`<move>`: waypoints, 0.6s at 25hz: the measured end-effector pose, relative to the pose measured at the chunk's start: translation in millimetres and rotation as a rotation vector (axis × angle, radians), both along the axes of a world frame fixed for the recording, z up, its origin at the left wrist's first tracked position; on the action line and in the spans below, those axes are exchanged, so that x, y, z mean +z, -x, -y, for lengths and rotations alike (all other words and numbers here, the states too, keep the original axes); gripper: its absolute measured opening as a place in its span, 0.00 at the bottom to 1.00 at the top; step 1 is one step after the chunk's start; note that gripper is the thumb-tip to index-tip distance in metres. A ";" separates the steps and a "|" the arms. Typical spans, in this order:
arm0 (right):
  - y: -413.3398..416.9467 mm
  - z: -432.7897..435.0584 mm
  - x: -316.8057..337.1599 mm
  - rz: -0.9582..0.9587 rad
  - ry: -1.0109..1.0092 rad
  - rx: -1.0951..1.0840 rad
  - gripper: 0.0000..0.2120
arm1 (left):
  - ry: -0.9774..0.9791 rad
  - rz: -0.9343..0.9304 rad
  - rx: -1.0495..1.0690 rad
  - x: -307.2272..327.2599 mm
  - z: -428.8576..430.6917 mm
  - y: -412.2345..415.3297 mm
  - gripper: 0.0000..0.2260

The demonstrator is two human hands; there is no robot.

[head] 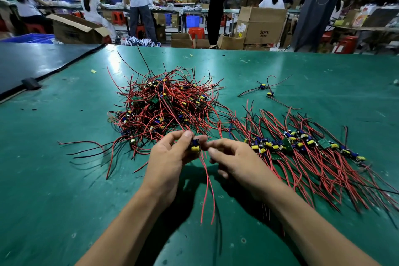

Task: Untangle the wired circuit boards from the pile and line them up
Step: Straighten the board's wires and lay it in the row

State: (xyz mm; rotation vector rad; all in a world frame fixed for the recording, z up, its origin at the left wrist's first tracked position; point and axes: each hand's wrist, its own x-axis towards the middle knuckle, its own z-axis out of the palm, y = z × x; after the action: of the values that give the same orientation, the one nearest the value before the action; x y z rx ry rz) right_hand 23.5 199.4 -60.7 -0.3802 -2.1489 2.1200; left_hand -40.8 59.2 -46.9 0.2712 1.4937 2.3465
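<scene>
A tangled pile of small circuit boards with red and black wires [164, 103] lies on the green table, just beyond my hands. To the right, a row of lined-up boards [302, 142] runs across, their wires fanned toward me. My left hand [170, 157] pinches one small circuit board [196, 145] with blue and yellow parts; its red wires hang down toward me and others lead back into the pile. My right hand [233, 157] is beside it, fingers curled, its fingertips at the board's right edge.
Two loose boards with wires [266, 89] lie apart at the far right. A dark mat [32, 60] covers the table's far left corner. Beyond the green table [64, 179] are cardboard boxes [262, 26], red stools, and several people working.
</scene>
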 end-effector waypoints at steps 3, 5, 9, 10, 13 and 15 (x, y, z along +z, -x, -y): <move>-4.8 8.2 1.1 -0.040 -0.226 0.068 0.09 | -0.059 0.083 0.017 4.1 -0.1 -2.8 0.04; -6.1 11.9 2.0 -0.114 -0.333 -0.001 0.12 | -0.043 0.113 0.021 3.3 -0.1 -3.6 0.04; -4.0 16.1 4.2 -0.266 -0.389 -0.176 0.18 | -0.028 0.123 -0.005 1.0 3.5 0.4 0.05; -2.8 15.2 4.8 -0.262 -0.304 -0.207 0.20 | -0.058 0.141 -0.049 0.9 4.7 1.0 0.05; -0.1 8.1 9.8 -0.208 0.070 -0.202 0.19 | -0.101 0.182 -0.233 -0.7 6.2 0.4 0.07; 0.1 4.7 14.3 -0.146 0.258 -0.126 0.16 | -0.087 0.207 -0.314 -2.5 5.9 -1.0 0.11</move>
State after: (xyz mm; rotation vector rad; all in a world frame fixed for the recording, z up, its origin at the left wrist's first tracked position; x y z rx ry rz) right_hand 23.4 194.7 -46.5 -0.3591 -1.7322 2.2793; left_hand -39.9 53.3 -49.4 0.2550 1.1620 2.1194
